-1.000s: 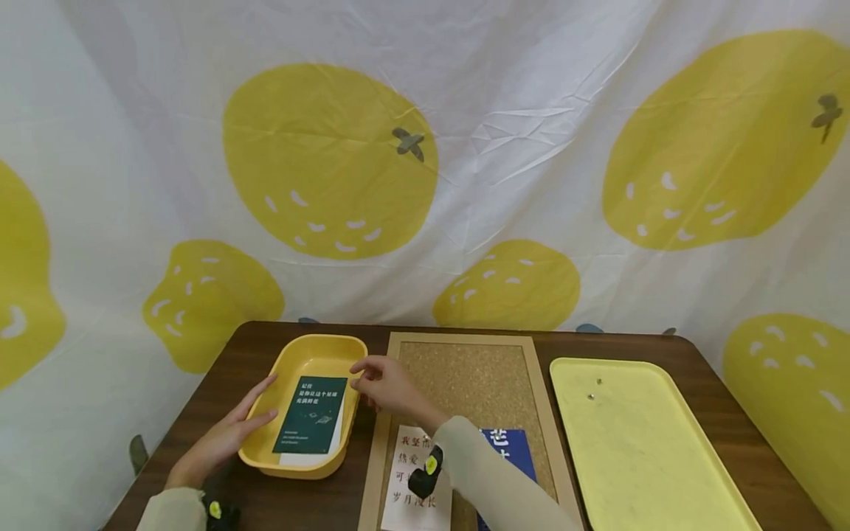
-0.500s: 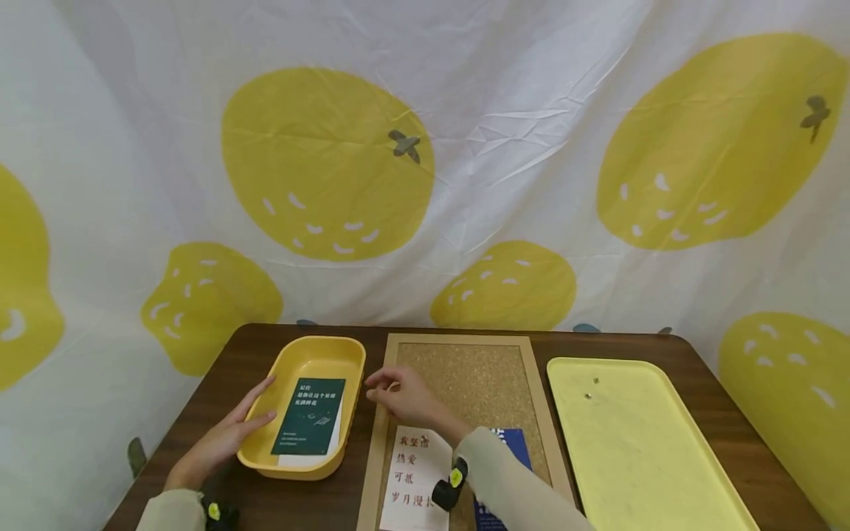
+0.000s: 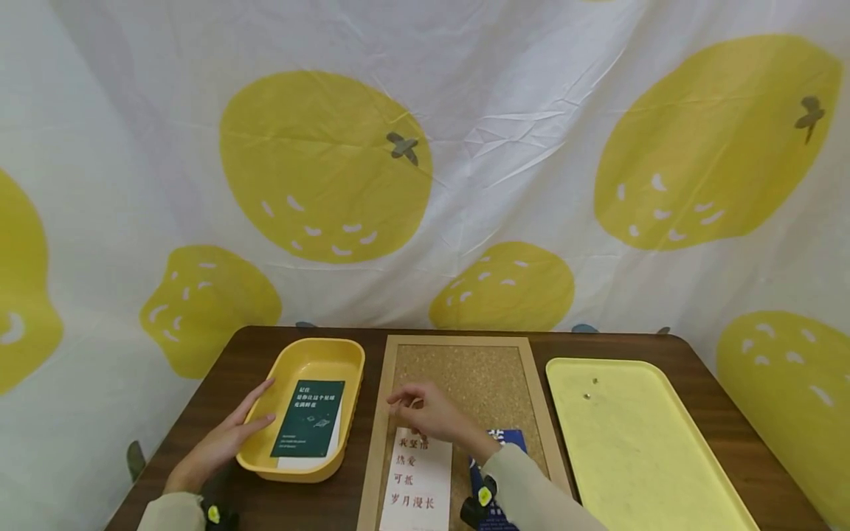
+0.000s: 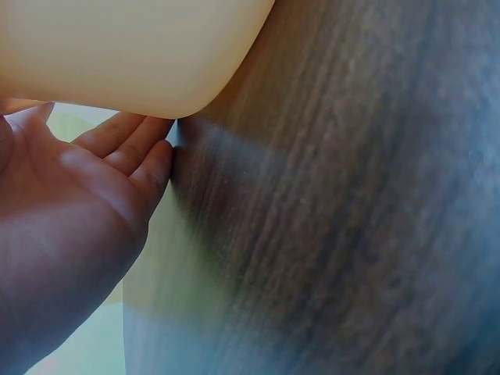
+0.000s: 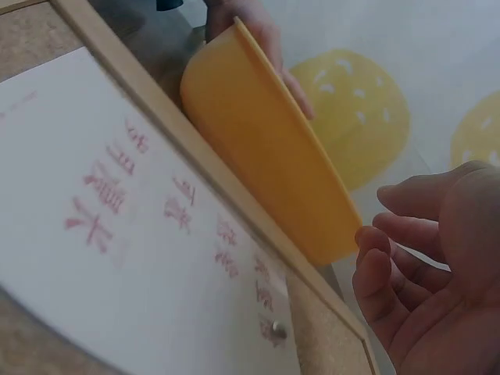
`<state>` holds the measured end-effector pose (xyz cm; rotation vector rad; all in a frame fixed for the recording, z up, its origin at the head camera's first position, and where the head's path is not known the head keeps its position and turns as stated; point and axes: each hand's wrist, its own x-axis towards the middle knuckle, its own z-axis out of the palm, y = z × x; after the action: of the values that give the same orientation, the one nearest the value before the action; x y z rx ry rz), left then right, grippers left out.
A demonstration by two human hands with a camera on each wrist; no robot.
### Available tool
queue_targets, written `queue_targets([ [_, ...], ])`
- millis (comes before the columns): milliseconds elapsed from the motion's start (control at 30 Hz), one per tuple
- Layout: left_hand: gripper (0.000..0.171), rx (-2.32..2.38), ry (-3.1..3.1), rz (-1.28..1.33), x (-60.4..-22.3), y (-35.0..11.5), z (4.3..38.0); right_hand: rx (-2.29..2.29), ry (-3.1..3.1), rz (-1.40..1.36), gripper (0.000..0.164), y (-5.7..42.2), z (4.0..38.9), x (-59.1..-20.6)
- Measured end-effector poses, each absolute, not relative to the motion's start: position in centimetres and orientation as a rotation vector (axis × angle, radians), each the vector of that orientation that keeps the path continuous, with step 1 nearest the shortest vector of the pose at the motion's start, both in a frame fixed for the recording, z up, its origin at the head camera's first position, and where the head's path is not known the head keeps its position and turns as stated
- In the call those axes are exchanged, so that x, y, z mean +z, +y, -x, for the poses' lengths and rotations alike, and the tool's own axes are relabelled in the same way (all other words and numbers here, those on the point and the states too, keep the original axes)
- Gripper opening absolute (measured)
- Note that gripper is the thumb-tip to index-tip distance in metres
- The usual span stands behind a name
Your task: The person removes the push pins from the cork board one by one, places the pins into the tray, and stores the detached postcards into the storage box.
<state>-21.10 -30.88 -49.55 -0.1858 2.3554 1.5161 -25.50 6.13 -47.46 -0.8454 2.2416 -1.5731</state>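
At the left side of a yellow plastic bin (image 3: pixel 320 360), my left hand (image 3: pixel 215 446) rests with fingers extended along its wall and thumb at the rim. A dark green card (image 3: pixel 308 420) lies in the bin on top of a white sheet (image 3: pixel 300 462). My right hand (image 3: pixel 434 414) hovers over the cork board (image 3: pixel 468 369), fingers loosely bent and nothing seen between them. Below it on the board is a white card (image 3: pixel 415 483) with red characters. A pushpin (image 5: pixel 279 330) stands at that card's top edge. Beside it, a blue card (image 3: pixel 496 512) is partly hidden by my right forearm.
Right of the board lies a shallow pale yellow tray (image 3: pixel 637 450) with two small pins (image 3: pixel 587 397) near its far left corner. Everything sits on a dark wooden table (image 3: pixel 232 391). Behind its far edge hangs a white curtain (image 3: pixel 478 192) printed with yellow fruit.
My right hand has moved from the bin's right rim, rightward and slightly nearer, to above the white card. My left hand stays at the bin. The cards in the bin look the same.
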Motion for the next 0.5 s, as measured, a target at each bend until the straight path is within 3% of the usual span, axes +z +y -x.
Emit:
queue_targets([
  [500,0.079,1.522,2.338,0.194,-49.7,-31.0,21.2,-1.491,2.269,0.776,0.022,8.8,24.9,-49.1],
])
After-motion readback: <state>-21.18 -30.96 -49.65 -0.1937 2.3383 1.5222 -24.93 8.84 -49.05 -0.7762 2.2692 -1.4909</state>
